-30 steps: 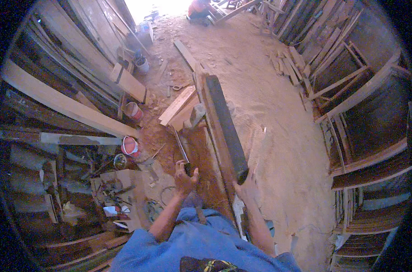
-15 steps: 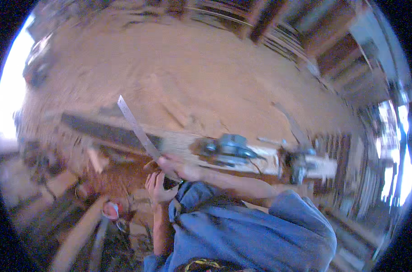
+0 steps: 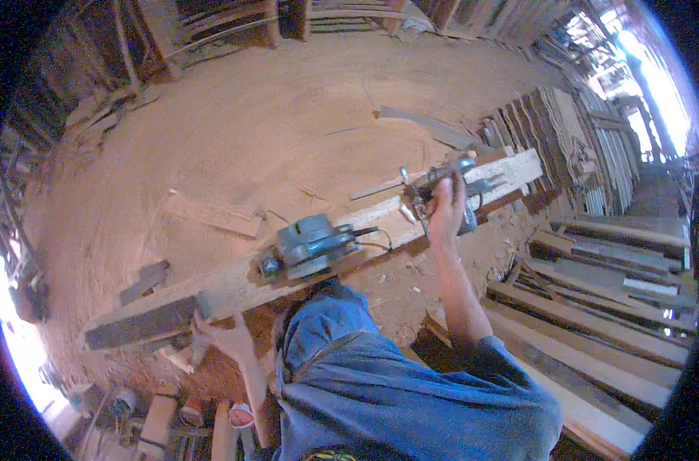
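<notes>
A long pale wooden beam [image 3: 234,284] runs slantwise from lower left to upper right. My right hand [image 3: 446,211] is closed on a dark handheld power tool [image 3: 466,188] with metal fittings, resting toward the beam's right end. Low by the near edge of the beam, my left hand [image 3: 225,338] has its fingers curled by something greyish and blurred, which I cannot make out. Beside that hand a dark, flat length of wood [image 3: 142,323] lies along the beam's left end. Mid-beam sits a teal power tool [image 3: 307,246] with a black cord.
Sawdust-covered ground [image 3: 288,115] spreads beyond the beam, with a loose board [image 3: 215,213] and a curved offcut [image 3: 422,123] on it. Stacked wavy-edged planks [image 3: 553,127] stand at the far right. Several long timbers [image 3: 595,330] lie at near right. Round containers [image 3: 240,415] stand at lower left.
The view has swung round. My hands, which were together at a long thin metal strip, are now apart. My right hand has moved right onto the dark power tool; the strip is no longer plainly visible.
</notes>
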### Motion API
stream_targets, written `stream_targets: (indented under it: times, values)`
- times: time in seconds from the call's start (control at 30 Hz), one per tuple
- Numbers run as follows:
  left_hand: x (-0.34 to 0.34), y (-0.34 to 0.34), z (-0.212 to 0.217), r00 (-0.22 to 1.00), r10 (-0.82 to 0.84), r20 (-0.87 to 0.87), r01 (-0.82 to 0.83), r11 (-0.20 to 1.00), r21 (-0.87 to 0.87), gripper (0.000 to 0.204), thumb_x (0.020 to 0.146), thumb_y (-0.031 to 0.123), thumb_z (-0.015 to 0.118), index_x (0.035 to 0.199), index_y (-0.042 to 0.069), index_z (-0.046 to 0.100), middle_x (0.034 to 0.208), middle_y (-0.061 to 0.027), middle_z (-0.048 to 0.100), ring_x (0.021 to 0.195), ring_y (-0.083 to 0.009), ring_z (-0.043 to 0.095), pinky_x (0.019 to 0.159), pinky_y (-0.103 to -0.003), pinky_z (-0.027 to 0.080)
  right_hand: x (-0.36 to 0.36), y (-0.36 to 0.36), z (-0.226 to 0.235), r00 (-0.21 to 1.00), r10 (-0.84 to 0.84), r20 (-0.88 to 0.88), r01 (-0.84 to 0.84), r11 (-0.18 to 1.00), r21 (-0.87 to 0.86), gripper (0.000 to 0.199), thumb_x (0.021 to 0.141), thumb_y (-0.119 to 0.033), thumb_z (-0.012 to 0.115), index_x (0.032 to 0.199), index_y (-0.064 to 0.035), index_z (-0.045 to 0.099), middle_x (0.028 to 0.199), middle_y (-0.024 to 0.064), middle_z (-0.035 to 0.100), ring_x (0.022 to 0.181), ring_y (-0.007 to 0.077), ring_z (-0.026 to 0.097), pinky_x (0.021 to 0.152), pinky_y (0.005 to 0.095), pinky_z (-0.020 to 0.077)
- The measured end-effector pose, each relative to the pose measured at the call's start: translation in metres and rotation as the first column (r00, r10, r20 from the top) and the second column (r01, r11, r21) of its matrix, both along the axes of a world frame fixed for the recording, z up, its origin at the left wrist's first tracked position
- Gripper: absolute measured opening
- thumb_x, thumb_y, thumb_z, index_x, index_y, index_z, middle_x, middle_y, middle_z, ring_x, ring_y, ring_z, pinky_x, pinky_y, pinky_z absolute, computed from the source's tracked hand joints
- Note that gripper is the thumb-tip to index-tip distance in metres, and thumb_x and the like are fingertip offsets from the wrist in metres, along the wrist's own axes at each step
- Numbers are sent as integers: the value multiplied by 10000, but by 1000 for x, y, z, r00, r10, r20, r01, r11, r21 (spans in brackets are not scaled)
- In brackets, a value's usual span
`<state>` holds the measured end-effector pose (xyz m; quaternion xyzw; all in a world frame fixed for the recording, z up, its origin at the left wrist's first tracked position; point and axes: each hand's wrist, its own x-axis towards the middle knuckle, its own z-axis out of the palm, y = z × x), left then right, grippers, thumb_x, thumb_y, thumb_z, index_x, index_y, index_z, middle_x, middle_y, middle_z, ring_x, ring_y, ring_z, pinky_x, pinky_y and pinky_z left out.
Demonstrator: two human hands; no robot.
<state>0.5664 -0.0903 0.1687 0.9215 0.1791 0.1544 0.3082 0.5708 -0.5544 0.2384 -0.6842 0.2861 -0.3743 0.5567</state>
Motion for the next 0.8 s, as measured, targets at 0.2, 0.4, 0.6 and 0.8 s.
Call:
stream_targets:
  times: [0.2, 0.4, 0.6, 0.8]
  values:
    - [7, 49, -53, 975, 207, -79, -180, 948, 264, 981, 799, 231, 807, 1561, 124, 199, 1496, -330, 298, 1397, -476, 267, 1142, -576, 283, -61, -194, -56, 794, -508, -334, 425, 857, -292, 629, 924, -402, 652, 1323, 65, 517, 1336, 280, 538, 1185, 410, 561, 981, 458, 468]
    - [29, 61, -84, 987, 114, -111, -78, 955, 285, 1054, 793, 280, 803, 1586, 134, 124, 1485, -350, 323, 1333, -524, 348, 1113, -579, 335, -143, -329, -145, 504, -530, -682, 204, 841, -502, 643, 841, -434, 727, 1255, 39, 593, 1192, 240, 657, 1120, 379, 632, 953, 451, 492]
    - [23, 87, -93, 965, 221, -143, -178, 947, 267, 1042, 799, 244, 788, 1587, 118, 117, 1452, -322, 413, 1243, -529, 463, 1055, -560, 409, -111, -331, -155, 538, -264, -800, -36, 942, -335, 544, 841, -415, 720, 1205, -18, 645, 1123, 194, 698, 1066, 343, 662, 924, 434, 503]
    - [42, 89, -94, 936, 184, -301, -150, 980, 133, 1062, 790, 228, 797, 1577, 54, 106, 1478, -290, 417, 1289, -463, 472, 1044, -517, 431, -136, -390, -217, 335, -418, -845, -182, 851, -493, 565, 900, -505, 647, 1333, -144, 606, 1123, 172, 651, 1048, 378, 635, 915, 506, 487]
